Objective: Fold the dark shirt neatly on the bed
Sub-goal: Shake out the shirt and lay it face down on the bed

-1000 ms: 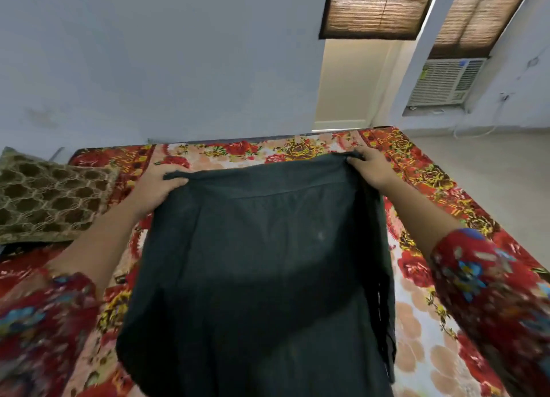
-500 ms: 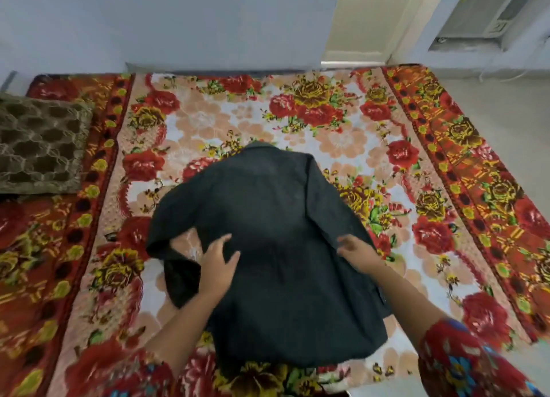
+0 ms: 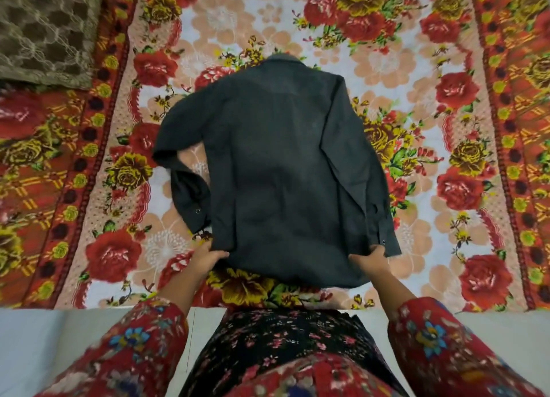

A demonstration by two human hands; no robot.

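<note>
Gripping dark shirt (image 3: 276, 164) hem (back up): left hand (image 3: 208, 255), right hand (image 3: 372, 261)

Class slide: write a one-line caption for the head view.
Both hands, left hand and right hand, grip the hem of a dark shirt spread on a floral bedspread.

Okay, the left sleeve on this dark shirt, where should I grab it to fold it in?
Grip the left sleeve at its cuff, coming from the left. It lies bent and loose beside the dark shirt body, snap facing up, so the cuff end lifts freely.
</note>
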